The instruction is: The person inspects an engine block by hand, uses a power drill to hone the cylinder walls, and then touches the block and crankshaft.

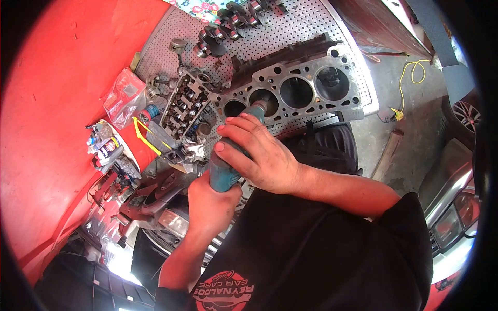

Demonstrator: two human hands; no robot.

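Observation:
A teal power drill (222,173) is held in both my hands, its nose pointing at the engine block (317,85). My left hand (211,203) wraps round the rear grip end. My right hand (264,155) lies over the body, with its fingers curled across the top. The front of the drill reaches the second cylinder bore (265,99) from the left; what is fitted to it is mostly hidden in the bore. The first bore (234,108) is partly covered by my hand and drill. Two more bores, a third (296,92) and a fourth (332,83), are in plain sight.
A crankshaft (231,27) lies behind the block on the perforated metal table (166,49). Left of the block stand a cylinder head (184,106) and pistons with rods (179,49). A yellow cord (402,88) lies on the floor at right, near a wooden strip (386,154).

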